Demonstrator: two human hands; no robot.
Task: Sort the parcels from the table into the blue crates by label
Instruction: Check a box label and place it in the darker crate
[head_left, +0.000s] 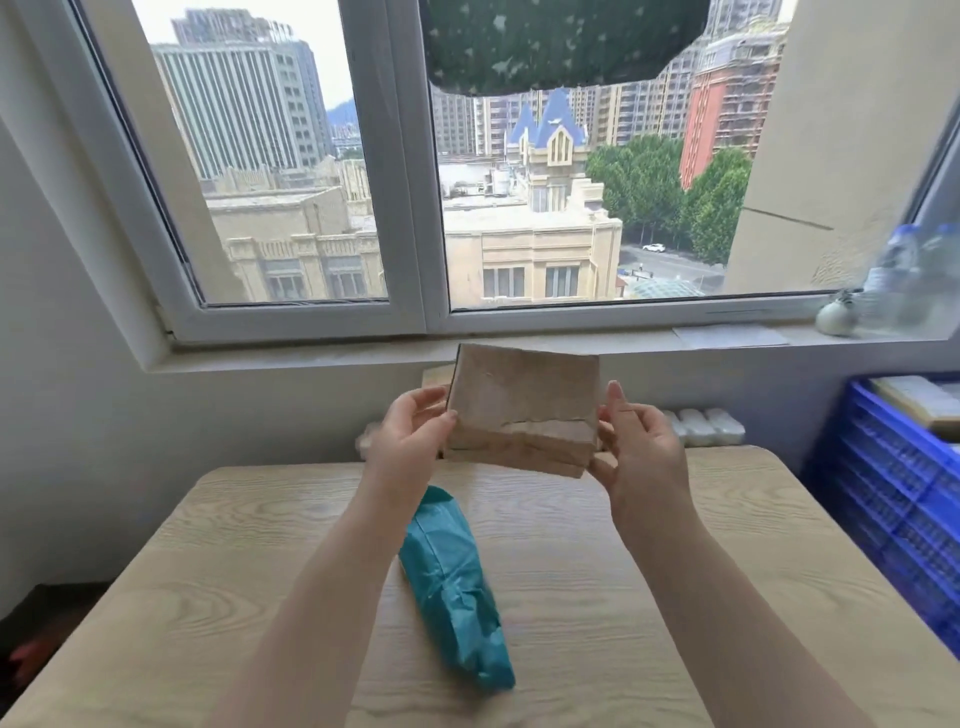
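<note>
A brown cardboard parcel (522, 410), flat and rectangular with a creased, scuffed face and a torn seam near its lower edge, is held up in the air above the far edge of the table (649, 545), tilted so its broad face is toward the camera. The left hand (410, 431) grips its left edge, thumb on the front and fingers curled behind; the right hand (636, 441) clamps the right edge the same way, index finger raised along the side. No label shows on the face in view. Below, 1 teal plastic mailer bag (457, 577), soft and crinkled, lies lengthwise on the table between the 2 forearms, well clear of the parcel. The table is pale wood grain with rounded corners, and bare surface lies open on both sides of the bag. At the right, beside the table's edge, stands 1 blue crate (893, 493) with slatted plastic walls, something flat and pale resting in it. Behind the table a white ribbed object (706, 426) sits low against the wall. Above runs a white windowsill (311, 353) carrying blurred clear plastic bottles (914, 275) at its right end, under a 2-pane window.
</note>
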